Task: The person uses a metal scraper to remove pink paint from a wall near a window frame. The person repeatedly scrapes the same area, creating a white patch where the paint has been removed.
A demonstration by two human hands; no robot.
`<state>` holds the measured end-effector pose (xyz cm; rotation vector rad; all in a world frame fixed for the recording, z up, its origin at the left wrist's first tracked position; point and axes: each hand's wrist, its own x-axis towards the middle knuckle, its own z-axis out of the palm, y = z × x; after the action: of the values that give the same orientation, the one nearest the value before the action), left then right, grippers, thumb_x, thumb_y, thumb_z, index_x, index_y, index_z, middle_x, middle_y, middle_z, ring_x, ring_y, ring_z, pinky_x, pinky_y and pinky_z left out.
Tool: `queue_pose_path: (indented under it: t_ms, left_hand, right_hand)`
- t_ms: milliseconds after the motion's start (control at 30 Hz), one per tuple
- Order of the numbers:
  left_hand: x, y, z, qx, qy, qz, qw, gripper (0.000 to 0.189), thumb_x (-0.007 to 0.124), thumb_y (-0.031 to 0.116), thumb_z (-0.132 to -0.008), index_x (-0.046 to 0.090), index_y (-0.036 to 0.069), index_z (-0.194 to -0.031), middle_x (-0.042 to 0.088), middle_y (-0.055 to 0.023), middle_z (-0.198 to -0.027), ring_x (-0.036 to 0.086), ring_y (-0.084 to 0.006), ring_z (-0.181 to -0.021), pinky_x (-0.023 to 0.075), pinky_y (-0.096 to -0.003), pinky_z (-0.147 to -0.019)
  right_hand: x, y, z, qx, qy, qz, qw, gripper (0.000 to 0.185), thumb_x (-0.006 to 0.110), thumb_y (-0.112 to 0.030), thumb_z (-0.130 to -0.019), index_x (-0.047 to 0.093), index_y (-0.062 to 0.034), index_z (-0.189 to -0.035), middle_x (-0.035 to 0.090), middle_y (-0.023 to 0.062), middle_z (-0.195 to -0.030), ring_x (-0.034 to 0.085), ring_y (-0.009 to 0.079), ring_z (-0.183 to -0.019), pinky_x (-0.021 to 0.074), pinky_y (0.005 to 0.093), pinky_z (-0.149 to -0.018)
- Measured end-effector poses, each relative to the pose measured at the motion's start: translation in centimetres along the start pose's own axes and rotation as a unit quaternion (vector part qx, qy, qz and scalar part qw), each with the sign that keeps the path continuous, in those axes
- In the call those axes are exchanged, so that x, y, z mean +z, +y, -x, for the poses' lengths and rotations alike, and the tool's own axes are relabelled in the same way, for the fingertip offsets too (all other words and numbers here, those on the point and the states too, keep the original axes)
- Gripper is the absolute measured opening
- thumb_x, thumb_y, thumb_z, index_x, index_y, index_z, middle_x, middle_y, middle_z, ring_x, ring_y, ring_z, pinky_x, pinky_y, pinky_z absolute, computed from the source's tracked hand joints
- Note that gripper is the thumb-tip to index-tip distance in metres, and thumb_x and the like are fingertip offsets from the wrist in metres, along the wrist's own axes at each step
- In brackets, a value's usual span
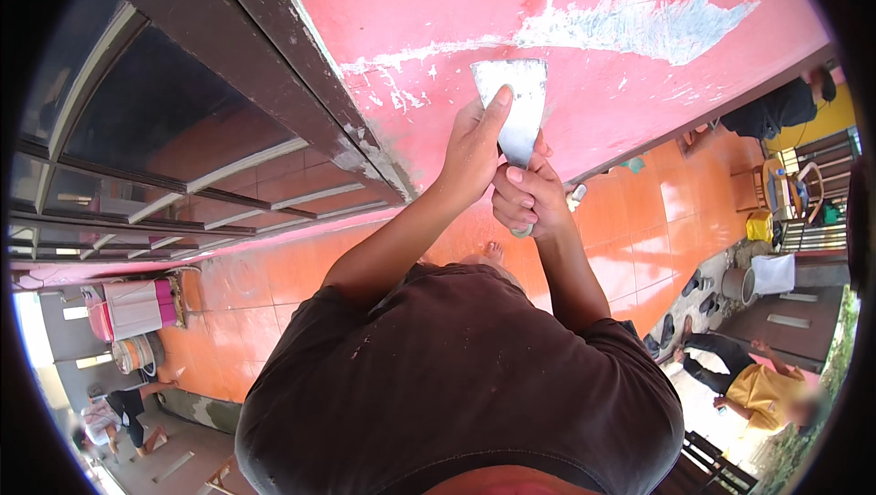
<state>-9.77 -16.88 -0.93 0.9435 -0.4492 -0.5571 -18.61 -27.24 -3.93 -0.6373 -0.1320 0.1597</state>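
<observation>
Both hands are on a wide-bladed paint scraper [523, 112] in front of a pink painted wall [424, 2]. My right hand [537, 194] wraps round its handle, whose pale end shows below the fingers. On the metal blade rests the thumb of my left hand [472, 149], with its other fingers hidden behind. The blade's broad edge points up, just below a long scraped line in the paint; whether it touches the wall I cannot tell. A white and bluish bare patch [636, 24] extends to the right. Small chipped spots dot the paint below the line.
A dark-framed glass window [185, 118] borders the wall on the left. Orange tiles [616, 235] cover the floor. At right are a yellow container [759, 226], a bucket [738, 284], footwear [697, 283] and a person in yellow [763, 392]. Another person [123, 413] is at lower left.
</observation>
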Motion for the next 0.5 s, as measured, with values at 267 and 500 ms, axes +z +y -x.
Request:
queue_pose_path:
  t_ms: [267, 500]
  left_hand:
    - [5.2, -1.5, -5.3, 0.009, 0.145, 0.019, 0.989, 0.063, 0.041, 0.060, -0.104, 0.058, 0.003, -0.084, 0.061, -0.0109, -0.061, 0.062, -0.0218, -0.057, 0.0524, -0.0361, -0.057]
    - [5.6, -2.7, -6.1, 0.012, 0.176, 0.043, 0.983, 0.063, 0.034, 0.063, -0.104, 0.054, 0.006, -0.088, 0.056, -0.0119, -0.055, 0.059, -0.0248, -0.054, 0.0533, -0.0389, -0.063]
  right_hand:
    - [-1.4, -7.8, -1.2, 0.038, 0.020, 0.144, 0.989, 0.031, 0.046, -0.001, -0.098, 0.044, -0.0138, -0.127, 0.036, -0.0019, -0.053, 0.033, 0.0078, -0.034, 0.0281, 0.0247, -0.031]
    - [-3.0, -9.6, -1.7, 0.069, -0.011, 0.224, 0.972, 0.054, 0.047, 0.008, -0.093, 0.032, -0.0075, -0.143, 0.039, -0.0019, -0.057, 0.034, 0.0057, -0.036, 0.0299, 0.0244, -0.033]
